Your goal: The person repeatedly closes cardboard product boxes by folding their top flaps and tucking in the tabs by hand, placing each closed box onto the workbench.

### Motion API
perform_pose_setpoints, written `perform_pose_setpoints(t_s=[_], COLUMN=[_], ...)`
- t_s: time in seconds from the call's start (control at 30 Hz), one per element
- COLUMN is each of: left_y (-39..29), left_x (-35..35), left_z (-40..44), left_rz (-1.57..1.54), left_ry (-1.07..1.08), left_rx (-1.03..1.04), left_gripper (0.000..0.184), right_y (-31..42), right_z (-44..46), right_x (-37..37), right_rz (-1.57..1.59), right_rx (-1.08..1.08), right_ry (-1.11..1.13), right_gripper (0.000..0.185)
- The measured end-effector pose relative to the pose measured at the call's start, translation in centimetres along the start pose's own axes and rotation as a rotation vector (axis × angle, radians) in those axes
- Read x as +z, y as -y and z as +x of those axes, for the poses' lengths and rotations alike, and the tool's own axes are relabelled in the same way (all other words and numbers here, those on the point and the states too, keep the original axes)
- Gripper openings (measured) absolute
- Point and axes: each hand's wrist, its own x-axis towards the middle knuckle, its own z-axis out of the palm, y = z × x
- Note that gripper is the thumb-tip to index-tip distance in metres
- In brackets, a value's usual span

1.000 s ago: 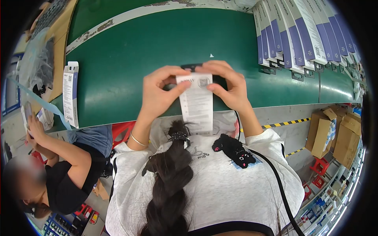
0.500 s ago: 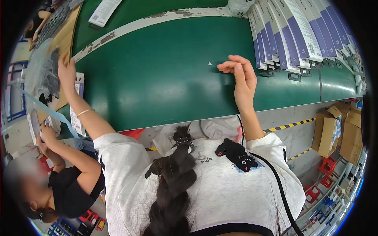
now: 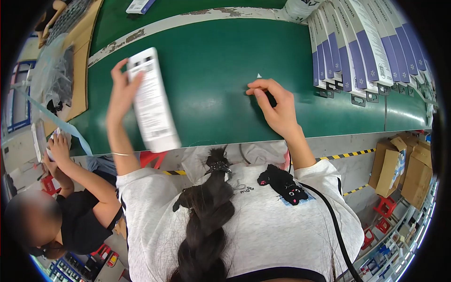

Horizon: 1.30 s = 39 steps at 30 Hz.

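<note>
My left hand (image 3: pixel 123 94) grips a long white box (image 3: pixel 155 105) by its upper left part, over the left side of the green table (image 3: pixel 202 70). Printed text covers the box's upward face, and its lower end lies near the table's front edge. Over the table right of centre is my right hand (image 3: pixel 278 104), its fingers curled loosely with thumb and forefinger near each other; nothing shows between them. A small white scrap (image 3: pixel 259 75) lies just beyond its fingertips.
Several white and purple smartwatch boxes (image 3: pixel 350 51) stand in a row at the back right. Beside them is a whitish roll (image 3: pixel 300 9). Another box (image 3: pixel 140 5) lies at the far back. A co-worker (image 3: pixel 89 207) sits at left, near a cardboard carton (image 3: pixel 84 61) with plastic bags.
A box left my hands and one now lies at the far back. My left hand reached left, took the box there and brought it rightward. My right hand has curled its fingers more.
</note>
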Motion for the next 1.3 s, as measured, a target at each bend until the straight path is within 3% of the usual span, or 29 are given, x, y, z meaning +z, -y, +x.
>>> perform_pose_setpoints(t_s=[0.07, 0.23, 0.27, 0.3, 0.47, 0.57, 0.7, 0.77, 0.9, 0.93, 1.0, 1.07, 1.2, 1.3], left_y=[-1.1, -4.9, -5.3, -5.9, -6.0, -5.8, -5.1, -5.8, -5.4, -5.4, -5.2, -5.0, -6.1, -6.0], left_x=[5.7, 14.5, 15.4, 15.6, 14.2, 13.0, 13.3, 14.7, 15.2, 15.2, 14.9, 14.4, 14.3, 14.2], left_z=[-1.1, -5.0, -5.5, -5.9, -6.1, -6.2, -6.6, -7.1, -7.0, -7.1, -7.0, -6.6, -6.3, -6.0], left_rz=[-0.241, -0.649, -0.693, -0.705, -0.731, -0.612, -0.566, -0.752, -0.723, -0.721, -0.684, -0.584, -0.442, -0.442], left_ry=[-0.028, 0.315, 0.367, 0.383, 0.412, 0.499, 0.539, 0.331, 0.315, 0.326, 0.318, 0.289, 0.249, 0.272], left_rx=[0.06, 0.115, 0.055, 0.018, 0.001, 0.092, 0.051, 0.148, 0.18, 0.177, 0.175, 0.161, 0.104, 0.068], left_gripper=[0.052, 0.057, 0.06, 0.062, 0.059, 0.048, 0.052, 0.056, 0.059, 0.045, 0.035, 0.014, 0.012, 0.013], right_y=[0.0, 0.0, -0.1, -0.3, 0.3, -0.3, -0.3, -0.1, 0.8, 0.7, 0.0, -0.9, 0.0, -0.1], right_z=[0.0, -0.1, -0.3, -0.4, -0.4, -0.2, 0.1, 0.2, -0.2, -0.2, 0.1, 0.2, 0.1, 0.1], right_x=[0.0, -0.2, 0.1, -0.1, -1.1, -0.6, -0.2, -0.3, 0.0, 0.0, -0.3, -0.8, -0.3, 0.1], right_rz=[-0.012, 0.197, 0.382, 0.377, 0.159, 0.172, 0.197, 0.188, 0.523, 0.471, 0.418, 0.471, 0.545, 0.512], right_rx=[0.014, -0.05, -0.024, -0.021, -0.11, -0.177, -0.22, -0.216, 0.043, -0.029, -0.103, -0.113, 0.121, 0.091], right_ry=[0.015, -0.024, -0.1, -0.103, 0.026, 0.081, 0.06, 0.037, 0.019, 0.012, 0.007, 0.157, 0.059, 0.005], right_gripper=[0.014, 0.033, 0.038, 0.038, 0.036, 0.029, 0.024, 0.025, 0.031, 0.031, 0.032, 0.033, 0.034, 0.035])
